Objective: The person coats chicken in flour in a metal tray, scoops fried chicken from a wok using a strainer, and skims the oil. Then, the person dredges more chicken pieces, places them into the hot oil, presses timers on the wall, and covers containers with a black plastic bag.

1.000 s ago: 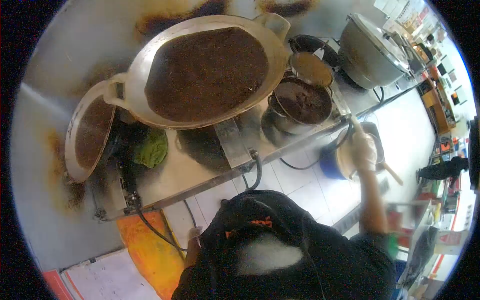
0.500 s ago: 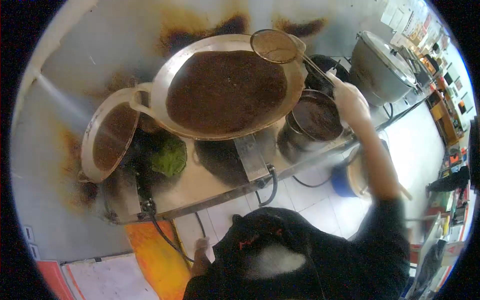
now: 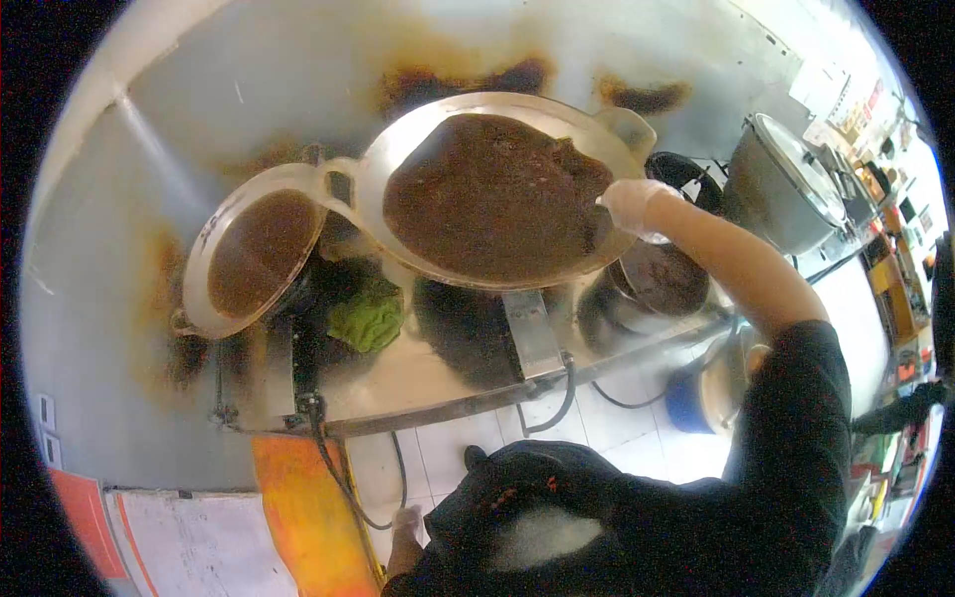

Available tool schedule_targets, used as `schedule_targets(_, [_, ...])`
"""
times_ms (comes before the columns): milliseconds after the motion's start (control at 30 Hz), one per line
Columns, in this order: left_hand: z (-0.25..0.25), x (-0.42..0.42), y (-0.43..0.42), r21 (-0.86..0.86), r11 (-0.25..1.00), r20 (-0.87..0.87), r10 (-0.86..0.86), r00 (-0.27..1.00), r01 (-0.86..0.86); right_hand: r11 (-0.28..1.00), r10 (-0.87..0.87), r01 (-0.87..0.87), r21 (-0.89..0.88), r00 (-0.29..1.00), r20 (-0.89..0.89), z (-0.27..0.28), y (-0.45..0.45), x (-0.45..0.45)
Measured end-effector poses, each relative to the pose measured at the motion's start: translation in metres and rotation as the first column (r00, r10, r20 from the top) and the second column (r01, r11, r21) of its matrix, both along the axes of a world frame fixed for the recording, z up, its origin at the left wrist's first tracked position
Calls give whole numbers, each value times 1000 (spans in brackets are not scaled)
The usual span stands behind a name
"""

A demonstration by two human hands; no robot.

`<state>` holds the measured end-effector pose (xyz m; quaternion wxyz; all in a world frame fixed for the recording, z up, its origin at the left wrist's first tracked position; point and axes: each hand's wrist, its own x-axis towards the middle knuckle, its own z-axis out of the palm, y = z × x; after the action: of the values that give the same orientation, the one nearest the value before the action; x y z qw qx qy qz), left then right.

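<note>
Right hand [image 3: 640,208] has moved over the large pan [image 3: 402,135], curled on the strainer, whose mesh is hidden, seemingly submerged. Left hand [image 3: 407,519]: cannot tell.

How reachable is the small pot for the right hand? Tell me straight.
Likely yes. The right hand is by the large pan, the small pot sits uncovered close beside it, and nothing visible stands between.
</note>
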<state>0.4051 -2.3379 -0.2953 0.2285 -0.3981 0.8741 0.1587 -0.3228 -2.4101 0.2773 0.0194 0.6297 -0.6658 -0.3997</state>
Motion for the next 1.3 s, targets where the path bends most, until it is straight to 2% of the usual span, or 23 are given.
schedule_targets(67, [3,2,7,-6,1000,-17,15,1000,-15,979,23,26,-200,971,238,1,4,23])
schedule_targets(100, [5,2,10,-11,1000,-27,14,1000,-14,999,33,-29,-24,982,186,1,-3,29])
schedule_targets(133, [5,4,12,-14,1000,-30,16,999,-17,999,38,-34,-28,981,188,-4,-6,29])
schedule_targets(167, [4,5,14,-18,1000,-34,16,999,-17,992,113,-89,-89,939,325,-10,-9,29])
schedule_targets(233, [6,6,14,-31,999,-45,10,999,-12,960,257,-176,-217,861,438,-17,-12,37])
schedule_targets(267, [7,5,14,-35,999,-47,8,999,-9,959,258,-174,-221,860,440,-15,-11,43])
schedule_targets(367, [10,6,10,-60,998,-55,-10,998,7,961,198,-76,-265,859,471,20,-1,80])
schedule_targets(433, [12,7,6,-80,997,-67,-26,997,21,924,-113,316,-215,763,636,35,6,96])
schedule_targets(467, [12,7,3,-92,995,-75,-36,997,29,924,-112,316,-214,761,639,24,5,83])
schedule_targets(500, [12,7,0,-106,994,-80,-47,996,38,934,252,-69,-350,821,512,5,1,58])
schedule_targets(533, [15,5,-2,-118,992,-88,-54,995,43,790,593,-444,-422,729,343,-6,0,45])
schedule_targets(567, [17,3,-3,-135,990,-96,-65,993,52,789,595,-447,-422,726,344,-3,2,48])
schedule_targets(633, [25,-3,-7,-225,969,-138,-139,981,105,739,652,-558,-376,734,192,6,9,53])
schedule_targets(700, [25,-8,-9,-470,865,-256,-325,911,176,783,594,-484,-391,769,236,10,15,56])
schedule_targets(733, [21,-8,-8,-469,866,-258,-321,911,173,822,530,-403,-403,800,281,11,18,57])
schedule_targets(867, [22,-13,-3,-453,881,-212,-255,943,137,828,499,-365,-426,827,261,13,27,51])
schedule_targets(967, [10,-8,2,-379,919,-199,-195,960,108,659,710,-563,-499,685,166,25,32,50])
schedule_targets(1000, [8,-7,2,-340,936,-198,-167,966,92,839,452,-208,-503,781,430,46,39,71])
schedule_targets(1067, [6,-7,2,-271,961,-201,-115,973,58,902,158,167,-399,732,663,56,42,78])
schedule_targets(1133, [6,-7,1,-217,976,-205,-74,976,29,875,220,-69,-479,939,266,48,39,63])
schedule_targets(1200, [7,-8,2,-167,986,-223,-33,974,-5,862,257,-141,-487,949,180,46,37,46])
schedule_targets(1233, [8,-8,2,-146,989,-236,-13,972,-22,880,232,-224,-420,972,-31,40,33,32])
schedule_targets(1300, [7,-6,4,-97,993,-288,39,957,-70,891,68,-114,-439,991,-118,42,23,23])
